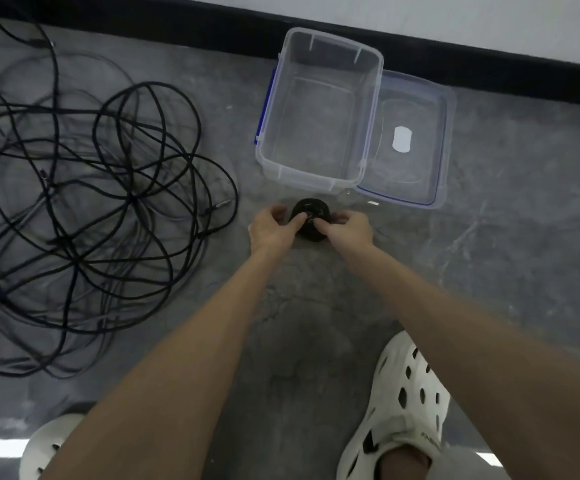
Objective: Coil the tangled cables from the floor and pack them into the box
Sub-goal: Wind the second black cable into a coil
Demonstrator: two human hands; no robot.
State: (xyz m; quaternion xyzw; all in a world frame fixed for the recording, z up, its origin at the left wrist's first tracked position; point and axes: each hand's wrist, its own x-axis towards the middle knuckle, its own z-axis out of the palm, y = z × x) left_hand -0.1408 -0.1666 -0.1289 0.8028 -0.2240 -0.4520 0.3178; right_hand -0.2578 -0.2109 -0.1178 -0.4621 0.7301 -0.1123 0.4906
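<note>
A small, tightly wound black cable coil (311, 206) sits between my two hands, just in front of the box. My left hand (273, 230) grips its left side with curled fingers. My right hand (345, 230) pinches its right side. A large tangle of black cables (84, 209) sprawls over the grey floor to the left. The clear plastic box (371, 109) stands open beyond my hands, with nothing inside it. Its lid (437, 150), edged in blue, lies flat to the right of the box.
A black skirting strip (455, 50) and a pale wall run behind the box. My white perforated shoes are at the bottom, one on the right (410, 403) and one on the left (49, 448). The floor is grey concrete.
</note>
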